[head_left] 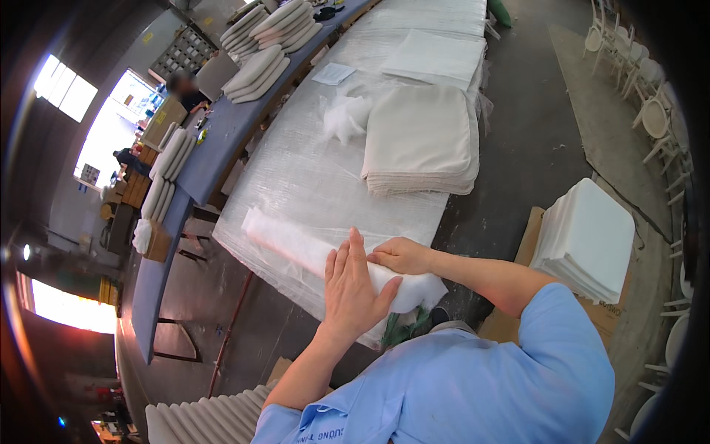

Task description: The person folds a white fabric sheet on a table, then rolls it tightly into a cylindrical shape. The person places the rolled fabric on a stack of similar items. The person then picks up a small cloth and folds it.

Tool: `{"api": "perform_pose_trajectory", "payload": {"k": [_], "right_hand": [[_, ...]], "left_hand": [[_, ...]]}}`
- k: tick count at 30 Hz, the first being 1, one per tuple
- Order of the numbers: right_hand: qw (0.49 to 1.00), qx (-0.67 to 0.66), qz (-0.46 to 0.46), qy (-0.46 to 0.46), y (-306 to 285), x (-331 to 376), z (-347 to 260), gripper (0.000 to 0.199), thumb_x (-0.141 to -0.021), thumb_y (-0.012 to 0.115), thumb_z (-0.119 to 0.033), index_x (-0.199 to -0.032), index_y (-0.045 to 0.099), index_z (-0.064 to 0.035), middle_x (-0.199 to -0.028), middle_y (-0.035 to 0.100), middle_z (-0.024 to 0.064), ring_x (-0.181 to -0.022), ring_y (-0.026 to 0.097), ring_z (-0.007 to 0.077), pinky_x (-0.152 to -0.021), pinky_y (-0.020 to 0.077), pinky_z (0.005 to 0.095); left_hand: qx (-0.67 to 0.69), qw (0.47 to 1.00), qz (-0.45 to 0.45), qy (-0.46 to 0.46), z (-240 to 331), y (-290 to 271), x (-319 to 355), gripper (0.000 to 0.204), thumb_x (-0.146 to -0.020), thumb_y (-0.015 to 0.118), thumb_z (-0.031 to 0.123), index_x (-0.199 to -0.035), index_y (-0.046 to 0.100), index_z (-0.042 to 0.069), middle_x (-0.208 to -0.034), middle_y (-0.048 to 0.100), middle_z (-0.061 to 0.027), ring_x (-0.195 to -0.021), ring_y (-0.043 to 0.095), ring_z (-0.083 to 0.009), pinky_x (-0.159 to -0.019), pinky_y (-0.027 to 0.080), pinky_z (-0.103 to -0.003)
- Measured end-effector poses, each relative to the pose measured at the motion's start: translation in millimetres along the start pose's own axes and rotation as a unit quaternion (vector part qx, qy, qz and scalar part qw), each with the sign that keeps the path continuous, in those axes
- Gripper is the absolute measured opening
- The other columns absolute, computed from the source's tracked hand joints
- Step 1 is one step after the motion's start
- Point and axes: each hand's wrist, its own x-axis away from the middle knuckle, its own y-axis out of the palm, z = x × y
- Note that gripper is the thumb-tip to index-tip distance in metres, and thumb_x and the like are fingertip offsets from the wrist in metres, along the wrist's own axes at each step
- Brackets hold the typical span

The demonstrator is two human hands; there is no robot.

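A long strip of white padding (285, 244), which looks folded or rolled, lies across the near end of the plastic-covered table (296, 166). My left hand (353, 287) rests on it with fingers stretched out and thumb apart. Just to the right, my right hand (403, 256) is closed at the padding's far edge. The right fingertips are turned under, so I cannot make out exactly what they pinch. Beyond my hands is a neat stack of off-white cushion covers (420, 133). Beside it sit a loose clump of white stuffing (346, 118) and a printed sheet (333, 73).
White foam pads (588, 240) are stacked on cardboard at my right. Chair frames (654, 118) line the far right. A long blue bench (222, 144) on the left bears stacked cushions (255, 74); a person (190, 96) is behind it. More cushions (211, 416) stand at lower left.
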Motion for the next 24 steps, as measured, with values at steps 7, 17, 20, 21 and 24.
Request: {"api": "perform_pose_trajectory", "payload": {"k": [7,17,20,21,24], "right_hand": [[0.978,0.072,0.155,0.123,-8.6,23.0,106.2,0.030,-0.102,0.063,-0.033,-0.099,0.074,-0.0051,-0.084,0.073,0.0138,-0.078,0.067,0.0236,-0.074,0.0515,0.0385],[0.984,0.157,0.012,-0.080,-44.6,84.9,-8.6,0.059,-0.097,0.064,-0.053,-0.131,0.061,-0.0060,-0.124,0.065,0.0190,-0.120,0.060,0.0406,-0.102,0.0489,0.0488],[0.981,0.140,0.031,-0.128,-9.5,93.5,-12.3,0.068,-0.085,0.080,-0.051,-0.132,0.058,-0.0054,-0.119,0.061,0.0199,-0.107,0.063,0.0410,-0.091,0.0522,0.0464],[0.982,0.126,0.063,-0.128,-3.3,92.9,-14.8,0.063,-0.082,0.085,-0.040,-0.128,0.061,-0.0053,-0.113,0.062,0.0192,-0.101,0.063,0.0412,-0.086,0.0524,0.0458],[0.983,0.110,0.088,-0.119,-6.5,88.8,-14.4,0.043,-0.083,0.083,-0.026,-0.117,0.068,-0.0046,-0.100,0.065,0.0152,-0.092,0.066,0.0365,-0.079,0.0530,0.0409]], "left_hand": [[-0.091,0.995,-0.030,0.036,8.8,-6.2,-9.7,0.049,-0.088,0.073,0.041,-0.121,0.073,0.005,-0.111,0.068,-0.0165,-0.121,0.056,-0.0363,-0.117,0.029,-0.056],[-0.063,0.997,-0.003,0.050,5.1,1.0,-7.6,0.030,-0.088,0.072,0.038,-0.093,0.078,0.009,-0.097,0.068,-0.0124,-0.111,0.059,-0.0354,-0.114,0.033,-0.058],[-0.072,0.996,0.010,0.048,1.5,0.7,-10.5,0.032,-0.088,0.072,0.040,-0.094,0.078,0.009,-0.101,0.067,-0.0139,-0.115,0.058,-0.0369,-0.115,0.033,-0.059],[-0.072,0.997,0.008,0.041,0.7,0.5,-9.4,0.033,-0.089,0.072,0.041,-0.095,0.078,0.009,-0.105,0.067,-0.0150,-0.119,0.058,-0.0379,-0.115,0.033,-0.059],[-0.080,0.995,0.039,0.040,-4.6,-0.2,-7.4,0.035,-0.091,0.071,0.039,-0.105,0.076,0.007,-0.119,0.065,-0.0182,-0.128,0.055,-0.0408,-0.118,0.033,-0.059]]}}
